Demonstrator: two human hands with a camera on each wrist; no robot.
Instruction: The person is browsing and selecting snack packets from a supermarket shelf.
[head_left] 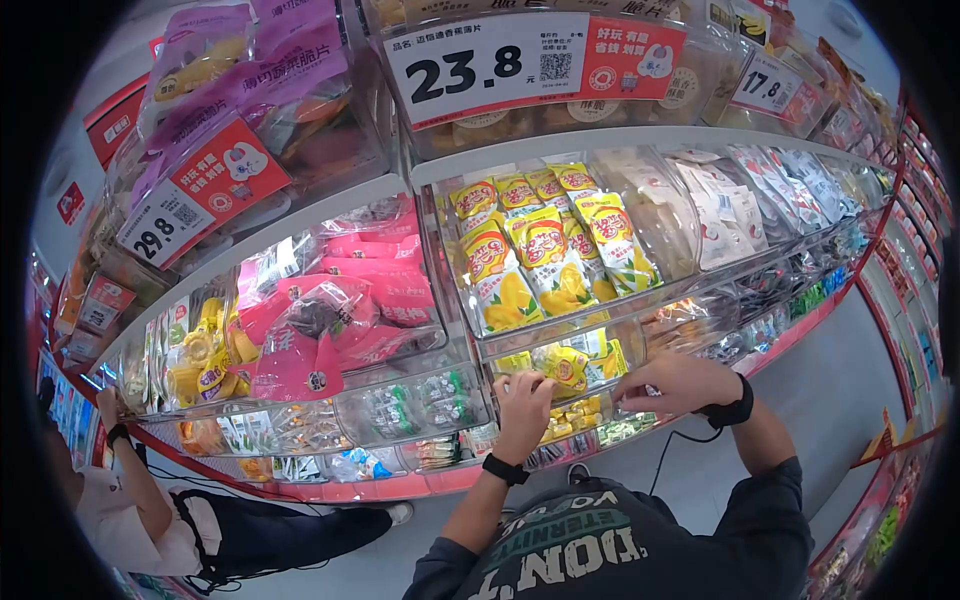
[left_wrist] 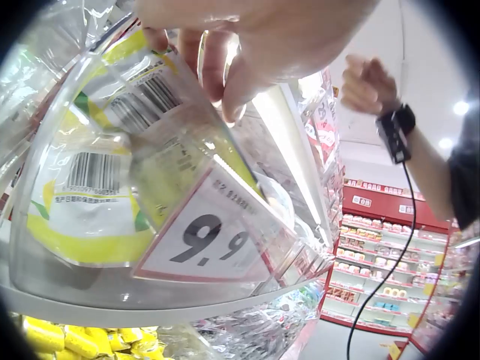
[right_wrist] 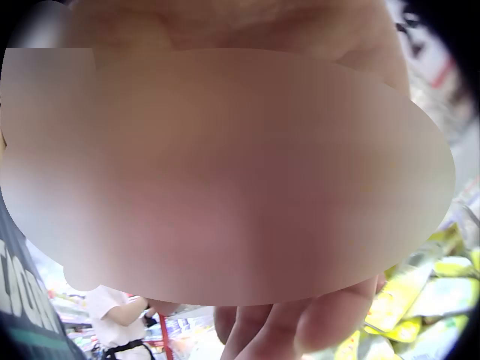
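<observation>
My left hand is at the front of a clear plastic bin with yellow-and-white snack packets. In the left wrist view, the fingers curl over the rim of the bin, just above packets whose barcodes face out. A price tag reading 9.9 sits on its front. My right hand hovers at the bin's right side with its fingers loosely bent downward and nothing visible in them. The right wrist view is mostly blurred; fingers show below, beside yellow packets.
Above is a bin of larger yellow packets; pink packages lie to its left. Price signs line the upper shelf. Another person stands at the left. A black cable hangs from my right wrist. Lower bins hold small yellow packets.
</observation>
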